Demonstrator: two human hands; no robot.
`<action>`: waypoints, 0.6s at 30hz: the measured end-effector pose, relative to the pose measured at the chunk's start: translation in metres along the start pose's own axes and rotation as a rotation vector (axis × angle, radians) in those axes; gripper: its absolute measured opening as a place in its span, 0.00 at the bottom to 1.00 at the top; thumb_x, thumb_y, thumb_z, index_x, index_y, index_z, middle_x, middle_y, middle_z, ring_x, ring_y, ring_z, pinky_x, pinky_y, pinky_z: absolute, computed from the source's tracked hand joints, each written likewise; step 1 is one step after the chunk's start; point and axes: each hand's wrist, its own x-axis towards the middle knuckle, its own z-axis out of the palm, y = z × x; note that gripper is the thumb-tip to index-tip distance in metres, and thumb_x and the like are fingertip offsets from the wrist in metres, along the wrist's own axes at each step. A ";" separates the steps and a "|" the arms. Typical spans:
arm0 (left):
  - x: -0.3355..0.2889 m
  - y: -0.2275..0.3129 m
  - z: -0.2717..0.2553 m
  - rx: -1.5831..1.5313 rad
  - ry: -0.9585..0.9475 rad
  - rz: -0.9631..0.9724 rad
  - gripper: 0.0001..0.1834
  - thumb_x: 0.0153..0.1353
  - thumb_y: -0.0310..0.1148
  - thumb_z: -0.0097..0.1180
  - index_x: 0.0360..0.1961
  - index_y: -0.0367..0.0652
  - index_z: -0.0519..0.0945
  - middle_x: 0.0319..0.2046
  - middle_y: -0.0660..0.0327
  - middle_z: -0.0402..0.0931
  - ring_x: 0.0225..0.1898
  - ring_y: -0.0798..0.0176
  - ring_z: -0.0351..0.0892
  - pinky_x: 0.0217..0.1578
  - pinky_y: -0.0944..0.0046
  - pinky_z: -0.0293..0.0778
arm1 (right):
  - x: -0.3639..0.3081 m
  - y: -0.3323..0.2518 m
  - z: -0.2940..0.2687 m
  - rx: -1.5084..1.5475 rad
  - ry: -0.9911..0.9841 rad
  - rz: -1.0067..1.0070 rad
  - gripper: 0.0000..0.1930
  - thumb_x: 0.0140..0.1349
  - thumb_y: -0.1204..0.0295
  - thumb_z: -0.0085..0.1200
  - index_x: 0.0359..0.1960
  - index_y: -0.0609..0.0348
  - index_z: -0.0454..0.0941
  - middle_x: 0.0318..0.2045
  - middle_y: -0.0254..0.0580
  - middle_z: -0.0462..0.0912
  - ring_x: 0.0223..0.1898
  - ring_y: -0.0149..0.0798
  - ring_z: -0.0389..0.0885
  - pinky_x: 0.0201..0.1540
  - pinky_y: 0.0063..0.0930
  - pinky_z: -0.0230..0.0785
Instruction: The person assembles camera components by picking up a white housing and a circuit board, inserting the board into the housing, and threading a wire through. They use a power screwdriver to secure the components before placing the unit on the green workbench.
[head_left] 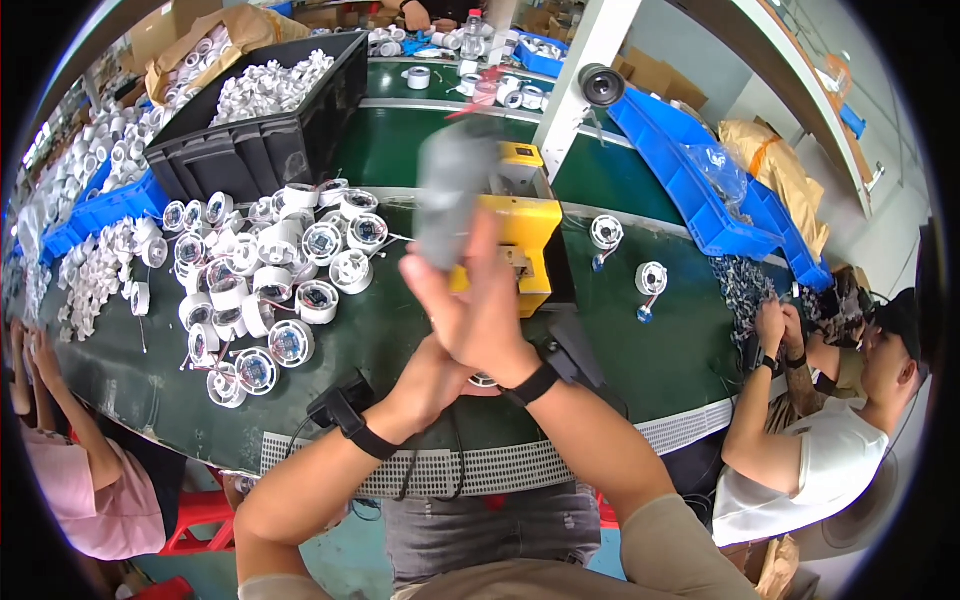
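In front of me my right hand [480,325] is raised, its fingers against a grey handheld tool [455,190] smeared by motion, with a red cord near its upper end. Just below, my left hand [430,380] is closed, partly covered by my right hand and wrist. A sliver of a white round housing [484,380] shows at its fingers; the rest is hidden. Behind the tool stands a yellow fixture [535,235] on the green bench. Left of my hands lies a heap of white round housings [270,260], several with circuit boards and wires.
A black crate [240,150] of small white parts stands at the back left. Two housings with wires [651,278] lie right of the fixture. Blue bins [690,190] line the far right, beside a white post [585,80]. Co-workers sit at both sides; one [820,430] handles dark parts.
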 end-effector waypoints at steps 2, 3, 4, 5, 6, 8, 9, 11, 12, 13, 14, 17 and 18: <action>0.001 0.001 0.000 -0.065 0.020 -0.093 0.20 0.63 0.25 0.51 0.56 0.36 0.65 0.47 0.57 0.72 0.48 0.63 0.76 0.44 0.58 0.82 | 0.003 -0.004 0.001 0.479 0.285 -0.129 0.27 0.66 0.70 0.45 0.63 0.61 0.49 0.31 0.40 0.72 0.27 0.31 0.74 0.30 0.25 0.71; 0.002 0.000 0.000 -0.075 0.023 -0.090 0.20 0.63 0.25 0.51 0.56 0.36 0.65 0.47 0.57 0.72 0.48 0.63 0.76 0.44 0.58 0.82 | 0.009 -0.012 -0.012 0.464 0.355 -0.131 0.29 0.68 0.66 0.41 0.65 0.62 0.45 0.30 0.41 0.72 0.24 0.31 0.73 0.27 0.24 0.70; 0.005 -0.001 0.004 -0.077 0.017 -0.102 0.20 0.62 0.24 0.50 0.55 0.36 0.66 0.46 0.57 0.72 0.47 0.64 0.76 0.43 0.58 0.82 | 0.015 -0.015 -0.031 0.422 0.371 -0.120 0.30 0.70 0.63 0.39 0.66 0.63 0.44 0.28 0.41 0.72 0.20 0.31 0.72 0.24 0.24 0.69; 0.007 -0.002 0.003 -0.078 0.025 -0.115 0.19 0.61 0.22 0.49 0.54 0.35 0.66 0.45 0.57 0.72 0.45 0.65 0.76 0.42 0.59 0.82 | 0.019 -0.018 -0.034 0.408 0.434 -0.052 0.28 0.70 0.61 0.39 0.65 0.63 0.47 0.25 0.40 0.71 0.18 0.31 0.70 0.21 0.24 0.67; 0.006 -0.002 0.004 -0.074 0.044 -0.094 0.20 0.62 0.20 0.45 0.57 0.37 0.67 0.42 0.56 0.75 0.41 0.59 0.80 0.43 0.59 0.82 | 0.021 -0.010 -0.037 0.384 0.441 -0.050 0.27 0.70 0.60 0.39 0.63 0.63 0.49 0.24 0.39 0.70 0.17 0.30 0.70 0.20 0.24 0.66; 0.005 -0.002 0.001 -0.089 0.038 -0.100 0.20 0.62 0.20 0.45 0.56 0.37 0.67 0.42 0.56 0.75 0.40 0.59 0.80 0.44 0.59 0.82 | 0.022 0.004 -0.036 0.362 0.448 -0.050 0.26 0.70 0.59 0.39 0.62 0.63 0.51 0.22 0.38 0.70 0.16 0.30 0.69 0.19 0.24 0.65; 0.005 -0.002 0.001 -0.102 0.029 -0.108 0.19 0.62 0.20 0.44 0.56 0.36 0.68 0.41 0.56 0.75 0.39 0.59 0.80 0.44 0.60 0.82 | 0.023 0.009 -0.036 0.334 0.456 -0.051 0.25 0.70 0.58 0.39 0.60 0.63 0.52 0.22 0.38 0.69 0.16 0.30 0.69 0.19 0.24 0.65; 0.004 -0.002 0.000 -0.108 0.045 -0.112 0.19 0.63 0.20 0.44 0.56 0.36 0.69 0.41 0.56 0.74 0.39 0.59 0.80 0.44 0.60 0.82 | 0.022 0.012 -0.034 0.304 0.461 -0.047 0.24 0.70 0.58 0.39 0.58 0.63 0.54 0.21 0.37 0.69 0.15 0.29 0.68 0.19 0.23 0.64; 0.004 -0.001 0.000 -0.112 0.060 -0.115 0.18 0.63 0.21 0.44 0.55 0.35 0.69 0.41 0.55 0.74 0.39 0.59 0.80 0.44 0.60 0.82 | 0.023 0.011 -0.034 0.310 0.472 -0.052 0.24 0.70 0.57 0.40 0.58 0.64 0.54 0.21 0.37 0.69 0.15 0.29 0.68 0.19 0.23 0.64; 0.004 -0.002 0.001 -0.114 0.060 -0.117 0.18 0.63 0.21 0.44 0.55 0.35 0.69 0.41 0.55 0.74 0.39 0.59 0.80 0.44 0.60 0.82 | 0.022 0.012 -0.033 0.315 0.483 -0.055 0.24 0.70 0.57 0.40 0.57 0.64 0.55 0.21 0.37 0.69 0.15 0.29 0.68 0.19 0.23 0.64; 0.004 -0.002 0.001 -0.100 0.070 -0.109 0.18 0.64 0.21 0.44 0.56 0.35 0.69 0.41 0.55 0.74 0.39 0.59 0.80 0.44 0.60 0.82 | 0.022 0.013 -0.034 0.314 0.483 -0.052 0.24 0.70 0.57 0.40 0.57 0.64 0.55 0.21 0.37 0.69 0.15 0.29 0.68 0.19 0.23 0.64; 0.005 -0.001 0.002 -0.089 0.086 -0.106 0.18 0.65 0.22 0.44 0.56 0.34 0.67 0.42 0.54 0.74 0.39 0.58 0.80 0.44 0.60 0.82 | 0.022 0.015 -0.036 0.302 0.441 -0.062 0.24 0.70 0.57 0.40 0.57 0.64 0.55 0.21 0.38 0.69 0.15 0.29 0.68 0.19 0.23 0.64; 0.005 -0.001 0.003 -0.093 0.092 -0.109 0.18 0.65 0.22 0.44 0.56 0.33 0.67 0.42 0.54 0.73 0.39 0.57 0.80 0.44 0.59 0.82 | 0.022 0.015 -0.035 0.293 0.450 -0.057 0.24 0.70 0.57 0.40 0.56 0.64 0.55 0.20 0.38 0.69 0.15 0.29 0.68 0.19 0.23 0.64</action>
